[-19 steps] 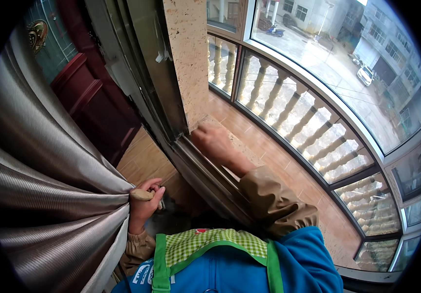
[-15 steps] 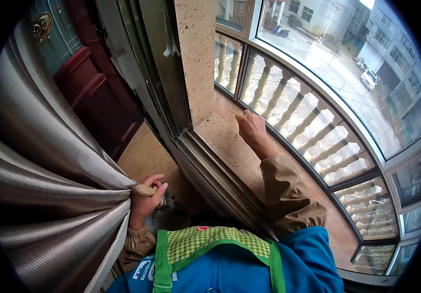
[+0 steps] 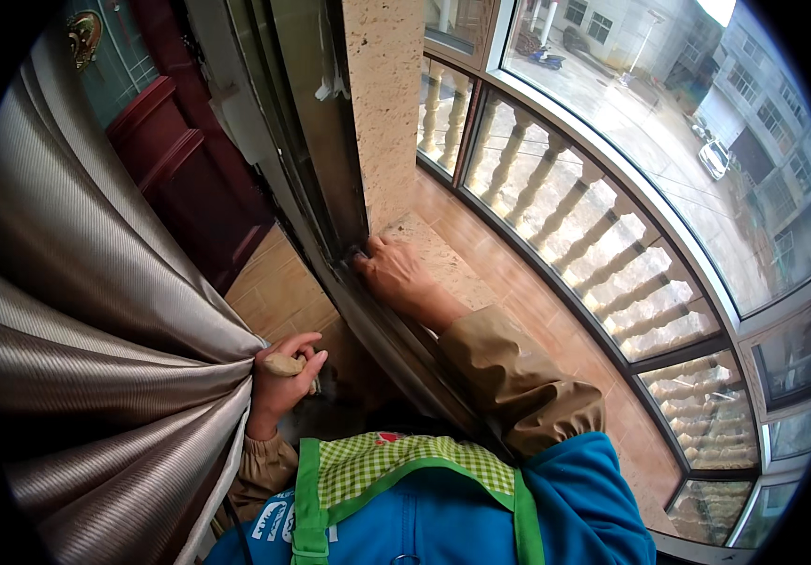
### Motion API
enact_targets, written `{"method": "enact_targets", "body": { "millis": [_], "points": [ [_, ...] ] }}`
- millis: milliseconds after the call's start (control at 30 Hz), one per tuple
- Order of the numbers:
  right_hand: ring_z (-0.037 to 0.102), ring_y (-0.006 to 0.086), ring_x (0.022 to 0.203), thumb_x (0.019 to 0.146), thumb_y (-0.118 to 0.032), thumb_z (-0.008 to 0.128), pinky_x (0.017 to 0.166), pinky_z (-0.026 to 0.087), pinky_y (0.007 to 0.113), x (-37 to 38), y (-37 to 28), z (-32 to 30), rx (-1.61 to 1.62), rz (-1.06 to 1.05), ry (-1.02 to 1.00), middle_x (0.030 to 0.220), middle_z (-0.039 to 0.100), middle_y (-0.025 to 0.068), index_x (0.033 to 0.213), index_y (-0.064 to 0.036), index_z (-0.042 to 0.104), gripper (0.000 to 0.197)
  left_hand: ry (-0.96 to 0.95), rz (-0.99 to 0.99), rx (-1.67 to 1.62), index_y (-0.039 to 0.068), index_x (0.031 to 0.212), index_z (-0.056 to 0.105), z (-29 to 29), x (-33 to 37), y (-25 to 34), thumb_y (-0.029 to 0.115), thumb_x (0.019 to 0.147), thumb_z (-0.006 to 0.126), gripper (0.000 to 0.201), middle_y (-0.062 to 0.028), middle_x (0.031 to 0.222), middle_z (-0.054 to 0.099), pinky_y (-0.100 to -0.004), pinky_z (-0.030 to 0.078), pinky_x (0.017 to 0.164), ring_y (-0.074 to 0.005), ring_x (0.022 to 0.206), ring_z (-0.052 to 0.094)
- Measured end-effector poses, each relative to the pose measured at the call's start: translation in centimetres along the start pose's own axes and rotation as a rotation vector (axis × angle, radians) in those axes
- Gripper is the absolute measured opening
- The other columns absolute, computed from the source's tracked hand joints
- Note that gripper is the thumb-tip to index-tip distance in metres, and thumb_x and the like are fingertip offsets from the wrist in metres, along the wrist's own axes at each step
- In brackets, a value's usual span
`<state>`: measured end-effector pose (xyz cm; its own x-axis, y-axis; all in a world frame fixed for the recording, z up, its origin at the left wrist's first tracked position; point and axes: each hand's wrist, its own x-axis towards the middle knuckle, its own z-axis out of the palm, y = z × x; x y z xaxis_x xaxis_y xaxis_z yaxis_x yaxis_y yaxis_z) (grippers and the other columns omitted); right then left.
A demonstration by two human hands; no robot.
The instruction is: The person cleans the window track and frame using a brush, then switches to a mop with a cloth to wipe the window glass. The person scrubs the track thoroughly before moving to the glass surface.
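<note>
My left hand (image 3: 275, 400) is closed around a brush (image 3: 283, 364) with a pale wooden handle; its greyish bristle end is mostly hidden below the fingers. The gathered silvery-brown curtain (image 3: 123, 273) bunches against this wrist. My right hand (image 3: 407, 275) reaches to the corner where the metal window track (image 3: 377, 330) meets the upright frame (image 3: 325, 132). Its fingers are bent and pressed together at the track, and a small dark patch shows at their tips. What they pinch, if anything, I cannot make out.
A speckled stone sill (image 3: 405, 231) lies beside the track. To the right, a curved glazed balcony has pale balusters (image 3: 537, 169) behind the glass and a tiled floor (image 3: 518, 282). A dark red door (image 3: 189, 169) stands at the left, behind the curtain.
My right hand has moved left and slightly down, from over the balcony side of the sill to the track's corner. My left hand keeps its hold on the brush.
</note>
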<state>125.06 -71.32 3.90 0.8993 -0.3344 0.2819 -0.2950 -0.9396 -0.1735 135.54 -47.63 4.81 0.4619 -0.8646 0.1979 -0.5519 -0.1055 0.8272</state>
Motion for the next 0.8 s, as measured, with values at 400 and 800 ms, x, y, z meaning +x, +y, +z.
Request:
{"method": "enact_targets", "body": {
  "millis": [400, 800],
  "points": [
    [0.059, 0.0249, 0.089, 0.084, -0.017, 0.053, 0.071, 0.047, 0.038, 0.1, -1.3, 1.0, -0.303, -0.117, -0.028, 0.088, 0.059, 0.0096, 0.084, -0.0057, 0.065, 0.017, 0.012, 0.010, 0.054, 0.002, 0.099, 0.067, -0.4, 0.3, 0.3, 0.005, 0.077, 0.072, 0.022, -0.0038, 0.069, 0.061, -0.0281, 0.046, 0.060, -0.0139, 0.062, 0.058],
    [0.055, 0.0147, 0.061, 0.087, -0.009, 0.061, 0.051, 0.048, 0.028, -4.3, 8.1, -1.9, -0.399, 0.126, 0.187, 0.081, 0.059, 0.0092, 0.089, -0.0022, 0.062, 0.007, 0.038, -0.030, -0.003, 0.001, 0.100, 0.066, -0.8, -0.6, -0.5, 0.005, 0.077, 0.072, 0.024, -0.0057, 0.071, 0.061, -0.0282, 0.047, 0.059, -0.0148, 0.061, 0.059]
  ]
}}
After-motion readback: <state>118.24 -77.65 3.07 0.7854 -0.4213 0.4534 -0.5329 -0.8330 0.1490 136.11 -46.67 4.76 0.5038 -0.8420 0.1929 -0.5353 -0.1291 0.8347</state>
